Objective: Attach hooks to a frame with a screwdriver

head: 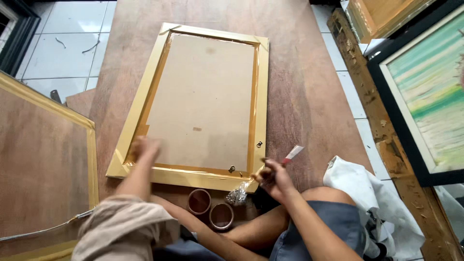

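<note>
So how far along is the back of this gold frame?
Looks done: the backing board sits in the frame, with tape along its edges, and small hangers are on near the right corner. In hand: the left hand presses the frame's near left corner, while the right hand holds a small tool. Likely left: more fittings, since a bag of hardware lies nearby.

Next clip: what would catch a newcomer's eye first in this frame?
A gold picture frame lies face down on a brown board, its backing panel taped along the edges. The left hand presses its lower left corner, while the right hand holds a small red-and-white tool by the lower right corner. Two rolls of brown tape sit just below the frame.
</note>
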